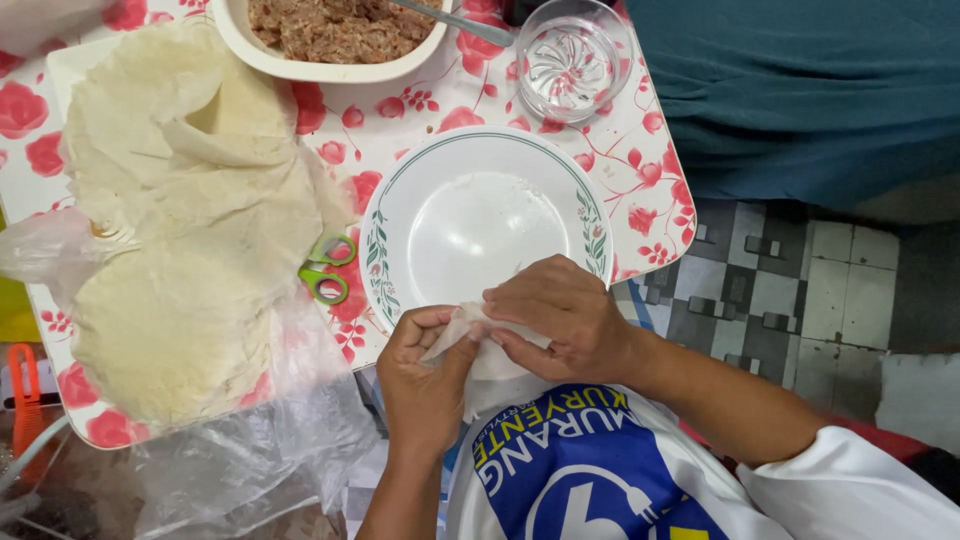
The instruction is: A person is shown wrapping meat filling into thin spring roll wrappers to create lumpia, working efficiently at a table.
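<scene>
1. Centrally, in the head view, both hands meet just below the white plate, at about 6 o'clock from its middle.
2. Left hand: fingers curled closed around the lower edge of a thin white wrapper sheet, thumb pressed on its face.
3. Right hand: fingers bent down and pinched on the upper edge of the same sheet, at 2 o'clock from the left hand; the two hands touch across it.
4. Wrapper sheet: folded, held in the air over the person's lap and white shirt, just off the table edge.
5. Plate: round, with a green leaf rim, resting on a table covered in a red-flowered cloth.
6. Stack of round pale wrappers: at 9 o'clock from the plate, lying on clear plastic.
7. Green-handled scissors: between stack and plate, partly under the wrappers.
8. Cream tray of minced filling with a spoon: at 11 o'clock.
9. Clear glass bowl: at 1 o'clock from the plate.
</scene>
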